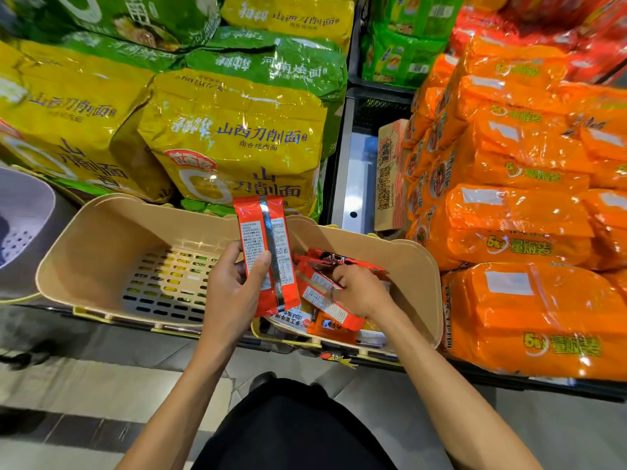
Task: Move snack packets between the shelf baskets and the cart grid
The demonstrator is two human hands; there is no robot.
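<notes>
I see the packet (pixel 268 252) pinched in my left hand (pixel 234 286): thumb across its printed back, fingers curled behind its left edge, gripping the lower half. It is red with a silver seam down the middle, and it stands nearly upright, its top leaning slightly left. It hangs over the wall where the two beige baskets meet.

Just right of that grip, my right hand (pixel 361 290) reaches down into the right basket (pixel 420 266), knuckles up, fingers curled onto the pile (pixel 322 300) of red and orange packets lying there. The fingertips are buried among the wrappers, so I cannot tell whether they have hold of one.

Left of the grip, the left basket (pixel 101 239) shows its slotted floor. Further left sits a grey tub (pixel 23 205).

Beyond the grip, big yellow bags (pixel 237 137) stand on the shelf, with green bags (pixel 271 59) stacked behind them. Off to the right, past the right basket, orange bags (pixel 526 232) are heaped high, and a carton (pixel 390 174) leans on end against them.
</notes>
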